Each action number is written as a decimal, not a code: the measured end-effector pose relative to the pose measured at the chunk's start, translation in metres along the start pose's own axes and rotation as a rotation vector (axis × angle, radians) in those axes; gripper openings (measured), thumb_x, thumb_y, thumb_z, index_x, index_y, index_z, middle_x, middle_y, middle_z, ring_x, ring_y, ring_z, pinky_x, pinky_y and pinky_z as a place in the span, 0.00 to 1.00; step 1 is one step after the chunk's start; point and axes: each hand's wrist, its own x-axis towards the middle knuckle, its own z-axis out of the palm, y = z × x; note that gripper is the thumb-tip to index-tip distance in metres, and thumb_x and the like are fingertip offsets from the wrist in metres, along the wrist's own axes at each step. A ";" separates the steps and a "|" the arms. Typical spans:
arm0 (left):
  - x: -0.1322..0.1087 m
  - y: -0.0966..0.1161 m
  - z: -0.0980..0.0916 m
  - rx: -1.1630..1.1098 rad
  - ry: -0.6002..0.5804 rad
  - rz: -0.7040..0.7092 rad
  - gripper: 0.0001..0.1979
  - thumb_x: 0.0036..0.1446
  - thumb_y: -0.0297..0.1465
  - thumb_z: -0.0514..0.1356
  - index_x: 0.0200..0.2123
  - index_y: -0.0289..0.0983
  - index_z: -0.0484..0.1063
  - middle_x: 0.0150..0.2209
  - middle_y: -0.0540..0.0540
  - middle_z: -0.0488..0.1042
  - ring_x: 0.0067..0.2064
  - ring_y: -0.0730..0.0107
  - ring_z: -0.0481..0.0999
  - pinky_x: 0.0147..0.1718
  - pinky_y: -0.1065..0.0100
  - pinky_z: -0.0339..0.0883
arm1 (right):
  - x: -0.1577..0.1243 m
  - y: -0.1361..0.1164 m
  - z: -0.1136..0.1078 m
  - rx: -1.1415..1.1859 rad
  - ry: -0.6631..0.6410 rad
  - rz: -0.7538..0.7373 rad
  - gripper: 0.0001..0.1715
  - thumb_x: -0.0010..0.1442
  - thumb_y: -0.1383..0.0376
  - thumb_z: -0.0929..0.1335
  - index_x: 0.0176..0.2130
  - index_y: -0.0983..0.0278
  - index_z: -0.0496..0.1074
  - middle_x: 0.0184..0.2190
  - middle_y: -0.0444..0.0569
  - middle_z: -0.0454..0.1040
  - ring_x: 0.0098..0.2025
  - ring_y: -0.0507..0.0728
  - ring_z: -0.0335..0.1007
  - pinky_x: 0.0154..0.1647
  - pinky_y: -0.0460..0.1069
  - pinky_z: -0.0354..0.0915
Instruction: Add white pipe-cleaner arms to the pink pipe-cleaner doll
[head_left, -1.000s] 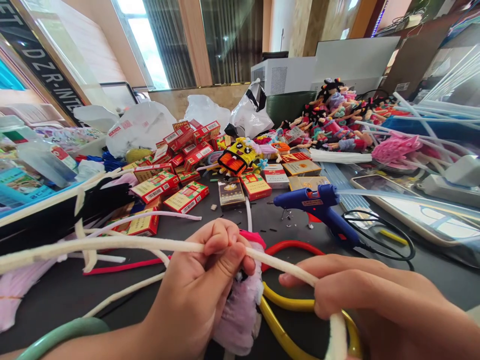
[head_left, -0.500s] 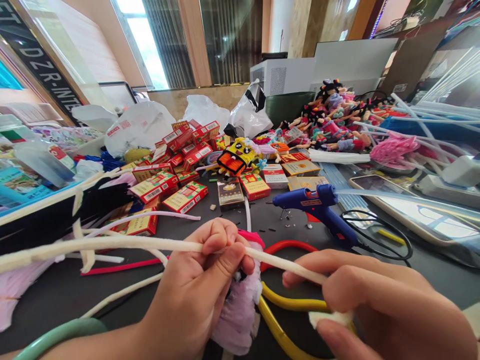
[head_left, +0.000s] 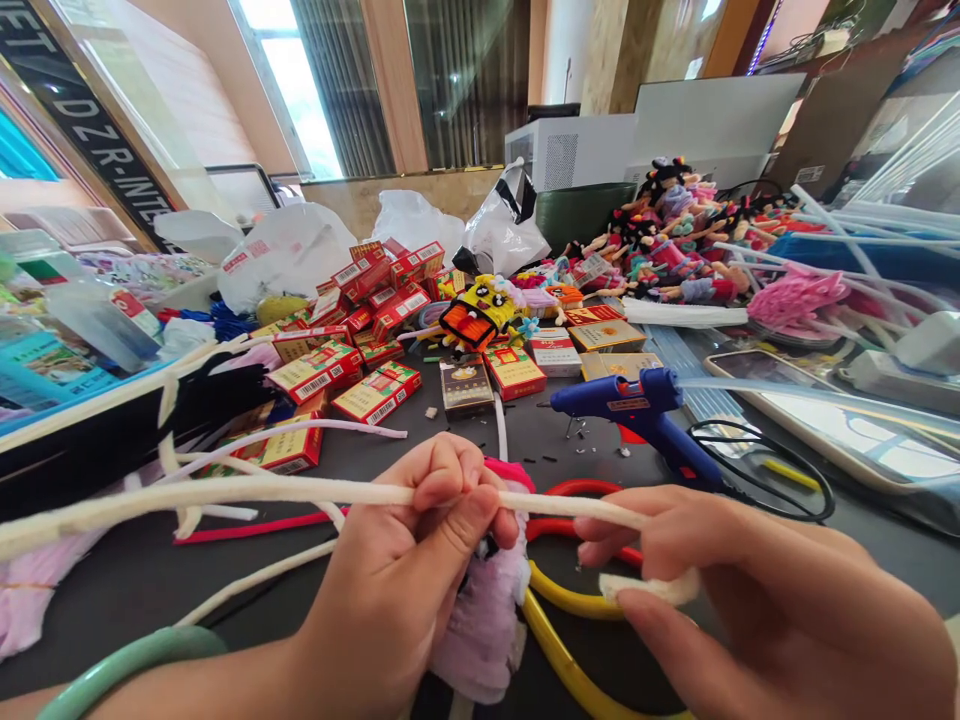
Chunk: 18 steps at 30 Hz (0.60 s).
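Left hand (head_left: 405,580): you're pinching the white pipe cleaner (head_left: 225,492) onto pink fluff (head_left: 487,610).
Right hand (head_left: 765,600): gripping its folded end.
Progress: long tail trailing loose.

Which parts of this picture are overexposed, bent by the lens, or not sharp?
Head view: the window is washed out to white; the glossy tray reflects bright light; the lens bends the edges, so the black sign leans; the right hand, close to the camera, looks large and a little soft, while the blue glue gun is sharp.
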 end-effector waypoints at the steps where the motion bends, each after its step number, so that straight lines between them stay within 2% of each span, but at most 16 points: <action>1: -0.001 0.000 0.000 -0.002 -0.006 -0.008 0.20 0.47 0.23 0.72 0.19 0.34 0.61 0.26 0.55 0.68 0.27 0.80 0.74 0.29 0.79 0.68 | -0.001 -0.001 0.001 -0.015 0.005 -0.002 0.12 0.58 0.72 0.70 0.33 0.58 0.63 0.31 0.38 0.82 0.33 0.50 0.81 0.34 0.36 0.74; 9: -0.004 0.003 -0.002 0.011 -0.019 -0.033 0.17 0.49 0.19 0.68 0.18 0.34 0.62 0.27 0.54 0.70 0.28 0.78 0.75 0.30 0.78 0.69 | 0.000 -0.003 0.003 -0.135 0.030 0.018 0.10 0.58 0.71 0.68 0.33 0.57 0.63 0.33 0.36 0.83 0.32 0.48 0.81 0.35 0.35 0.73; 14: -0.003 0.003 0.001 0.036 -0.015 0.004 0.21 0.45 0.19 0.69 0.16 0.33 0.57 0.25 0.53 0.67 0.26 0.78 0.73 0.27 0.79 0.68 | 0.001 -0.002 0.005 -0.160 0.042 0.032 0.09 0.58 0.70 0.68 0.33 0.57 0.64 0.35 0.37 0.83 0.29 0.48 0.81 0.31 0.36 0.74; 18: -0.006 0.001 -0.006 0.088 -0.058 0.002 0.19 0.51 0.20 0.66 0.18 0.34 0.58 0.27 0.52 0.67 0.29 0.77 0.74 0.30 0.77 0.69 | 0.001 0.000 0.007 -0.220 0.079 0.042 0.06 0.60 0.65 0.69 0.36 0.57 0.66 0.30 0.38 0.83 0.24 0.49 0.80 0.27 0.37 0.74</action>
